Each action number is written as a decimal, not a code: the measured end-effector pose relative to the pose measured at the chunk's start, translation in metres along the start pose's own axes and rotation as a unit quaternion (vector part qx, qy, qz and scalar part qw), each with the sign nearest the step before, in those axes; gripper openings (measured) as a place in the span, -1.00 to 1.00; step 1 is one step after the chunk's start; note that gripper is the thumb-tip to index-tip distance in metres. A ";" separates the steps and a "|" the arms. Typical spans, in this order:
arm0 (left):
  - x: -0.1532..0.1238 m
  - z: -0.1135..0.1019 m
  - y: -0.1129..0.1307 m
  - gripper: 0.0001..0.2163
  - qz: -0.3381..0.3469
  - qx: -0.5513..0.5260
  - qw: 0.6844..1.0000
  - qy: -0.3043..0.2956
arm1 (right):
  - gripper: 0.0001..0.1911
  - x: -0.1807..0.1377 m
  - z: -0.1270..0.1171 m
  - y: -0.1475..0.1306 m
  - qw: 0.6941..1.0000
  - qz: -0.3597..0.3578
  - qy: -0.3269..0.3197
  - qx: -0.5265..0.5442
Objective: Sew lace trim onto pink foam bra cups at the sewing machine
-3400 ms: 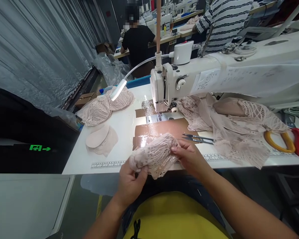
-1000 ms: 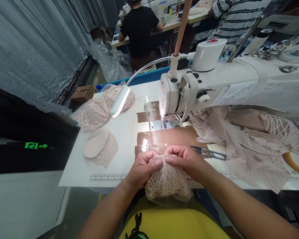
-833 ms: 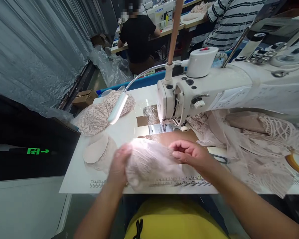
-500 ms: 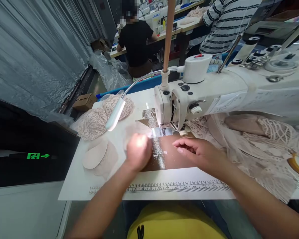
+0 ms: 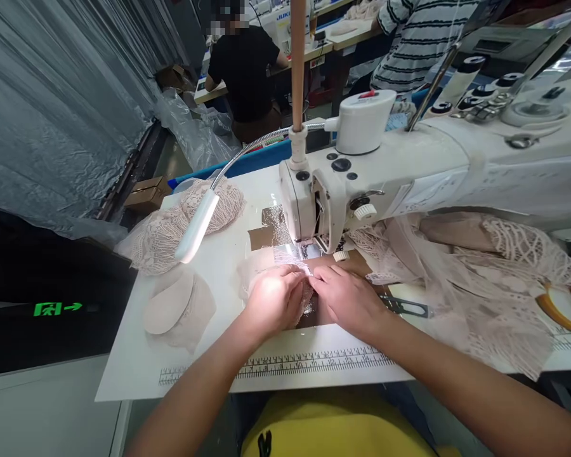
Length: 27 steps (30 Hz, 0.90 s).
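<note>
In the head view, my left hand (image 5: 273,297) is closed on a sheer beige lace piece (image 5: 253,268) just in front of the sewing machine (image 5: 309,197). My right hand (image 5: 346,295) meets it from the right, its fingers pinched on the edge of the same lace. Both sets of fingertips nearly touch, close to the presser foot (image 5: 310,249). Part of the lace hangs below my left fingers, over the brown covering (image 5: 328,314) on the machine bed. My palms hide the rest of it.
Bundled lace (image 5: 159,238) and round beige pads (image 5: 169,303) lie at left, under a lamp (image 5: 197,227). More lace fabric (image 5: 476,273), a dark flat tool (image 5: 406,306) and orange-handled scissors (image 5: 549,311) lie at right. A ruler strip (image 5: 309,363) runs along the front edge. Two people sit beyond.
My right hand has moved left to meet my left hand and now grips the lace. The dark flat tool has come into view beside my right wrist. The whole view has shifted slightly.
</note>
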<state>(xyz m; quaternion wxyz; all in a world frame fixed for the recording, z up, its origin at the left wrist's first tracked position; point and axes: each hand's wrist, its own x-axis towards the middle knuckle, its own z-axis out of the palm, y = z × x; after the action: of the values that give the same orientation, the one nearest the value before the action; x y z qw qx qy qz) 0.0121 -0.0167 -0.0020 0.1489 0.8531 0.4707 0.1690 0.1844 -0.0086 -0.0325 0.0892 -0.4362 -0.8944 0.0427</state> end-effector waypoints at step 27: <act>0.027 0.019 -0.046 -0.71 0.050 0.056 0.997 0.014 | -0.59 0.015 -0.004 0.001 0.997 0.073 -0.027 -0.013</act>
<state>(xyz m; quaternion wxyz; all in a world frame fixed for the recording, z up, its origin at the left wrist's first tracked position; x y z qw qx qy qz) -0.0006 0.0281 -0.0341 0.0854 0.8801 0.4383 0.1613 0.1768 0.0040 -0.0268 0.0560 -0.5005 -0.8625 0.0495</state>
